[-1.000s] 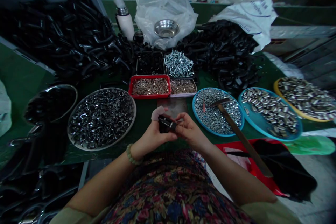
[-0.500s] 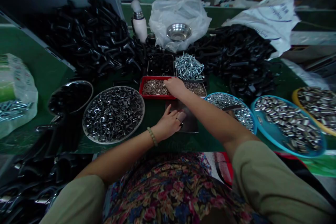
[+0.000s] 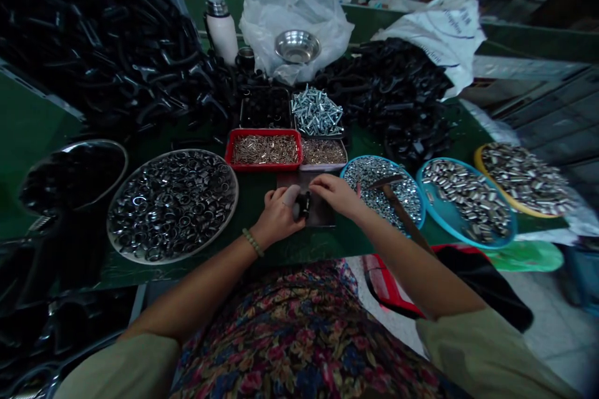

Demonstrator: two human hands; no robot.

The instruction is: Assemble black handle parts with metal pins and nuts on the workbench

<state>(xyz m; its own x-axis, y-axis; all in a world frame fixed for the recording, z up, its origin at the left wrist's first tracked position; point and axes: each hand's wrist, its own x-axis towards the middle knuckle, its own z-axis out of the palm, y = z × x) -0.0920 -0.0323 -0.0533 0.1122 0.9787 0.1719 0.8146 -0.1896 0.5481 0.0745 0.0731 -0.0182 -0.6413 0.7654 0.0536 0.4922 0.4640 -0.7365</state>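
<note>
My left hand [image 3: 277,215] is closed around a small black part [image 3: 303,206] that rests on a grey metal plate [image 3: 322,215] at the table's near edge. My right hand [image 3: 333,192] hovers over the same part with its fingers pinched together, touching its top; what it pinches is too small to make out. Just beyond the hands sit a red tray of small brass-coloured pins [image 3: 264,149] and a second tray of pins [image 3: 324,153].
A round metal pan of dark rings [image 3: 172,202] lies to the left, with a bowl of black parts [image 3: 70,174]. A hammer [image 3: 402,209] lies across a blue dish of nuts [image 3: 374,171]. Further dishes of metal sleeves [image 3: 468,196] sit right. Heaps of black parts [image 3: 107,56], screws [image 3: 317,112] and a flask [image 3: 221,22] stand behind.
My right hand has come back from the red pin tray to the black part. My left hand, flat on the plate half a second ago, now grips the part there.
</note>
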